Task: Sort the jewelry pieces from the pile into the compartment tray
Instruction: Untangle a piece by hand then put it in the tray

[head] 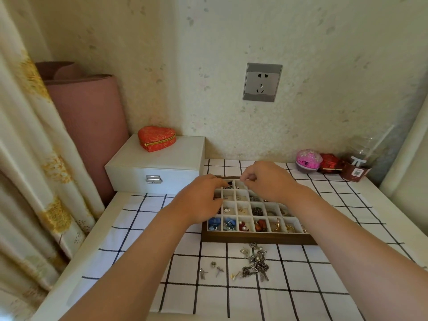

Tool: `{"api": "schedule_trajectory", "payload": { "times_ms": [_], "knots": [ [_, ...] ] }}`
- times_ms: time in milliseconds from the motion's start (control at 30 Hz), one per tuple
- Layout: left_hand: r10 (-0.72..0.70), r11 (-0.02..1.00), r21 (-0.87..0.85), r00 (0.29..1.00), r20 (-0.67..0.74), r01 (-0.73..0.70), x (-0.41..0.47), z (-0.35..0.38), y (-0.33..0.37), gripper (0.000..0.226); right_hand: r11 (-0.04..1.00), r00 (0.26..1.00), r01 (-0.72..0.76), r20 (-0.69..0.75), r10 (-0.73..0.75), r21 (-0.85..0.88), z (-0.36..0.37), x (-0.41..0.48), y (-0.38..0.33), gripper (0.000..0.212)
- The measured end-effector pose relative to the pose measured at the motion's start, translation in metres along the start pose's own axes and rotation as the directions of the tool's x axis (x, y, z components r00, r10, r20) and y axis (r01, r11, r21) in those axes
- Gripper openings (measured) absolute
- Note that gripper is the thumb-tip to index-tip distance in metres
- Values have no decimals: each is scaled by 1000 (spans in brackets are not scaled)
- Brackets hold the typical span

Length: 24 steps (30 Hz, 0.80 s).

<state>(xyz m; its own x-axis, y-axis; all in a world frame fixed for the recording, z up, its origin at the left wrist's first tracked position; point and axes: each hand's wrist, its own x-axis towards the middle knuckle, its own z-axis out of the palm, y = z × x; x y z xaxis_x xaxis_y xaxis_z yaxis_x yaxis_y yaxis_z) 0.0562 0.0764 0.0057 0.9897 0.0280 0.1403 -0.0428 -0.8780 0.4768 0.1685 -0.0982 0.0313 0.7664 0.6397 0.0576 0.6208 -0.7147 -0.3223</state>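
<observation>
Nearest, a tangled pile of jewelry (254,262) lies on the checked cloth (139,228) covering the counter (80,262), just in front of the wooden compartment tray (259,238). The left hand (199,200) lies palm down, fingers spread over the tray's left compartments. The right hand (266,179) hovers above the far row, fingertips bunched; I cannot tell whether they pinch anything.

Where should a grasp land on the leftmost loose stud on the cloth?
Probably the stud by its wider head end, pinched from straight above. It lies flat on the checked cloth, apart from the tangled pile, so both sides are free; the thin post gives little to hold.
</observation>
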Motion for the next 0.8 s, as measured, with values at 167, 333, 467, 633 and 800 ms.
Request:
{"api": "schedule_trajectory", "payload": {
  "times_ms": [167, 333, 467, 633, 800],
  "knots": [
    [37, 999, 4, 998, -53, -37, -30, -10, 2, 15, 991, 993, 115, -14, -115, 68, -5, -41, -31, 15],
    [3, 997, -72, 996, 93, 4, -69, -25, 10, 9, 982, 976, 147, 146, -163, 114, 5, -77, -57, 15],
    [-56, 996, -48, 958, 282, 72, -91, -29, 8, 8, 985, 952, 141, 261, -162, 96, 15, -96, -71, 17],
    [-98, 992, -26, 897, 431, 121, -102, -30, 8, 13, 984, 931, 171, 318, -179, 53, 23, -108, -83, 22],
    [-43, 996, -51, 893, 448, 74, -105, -25, 9, 10, 983, 922, 182, 341, -181, 30, 29, -109, -88, 15]
  ]
}}
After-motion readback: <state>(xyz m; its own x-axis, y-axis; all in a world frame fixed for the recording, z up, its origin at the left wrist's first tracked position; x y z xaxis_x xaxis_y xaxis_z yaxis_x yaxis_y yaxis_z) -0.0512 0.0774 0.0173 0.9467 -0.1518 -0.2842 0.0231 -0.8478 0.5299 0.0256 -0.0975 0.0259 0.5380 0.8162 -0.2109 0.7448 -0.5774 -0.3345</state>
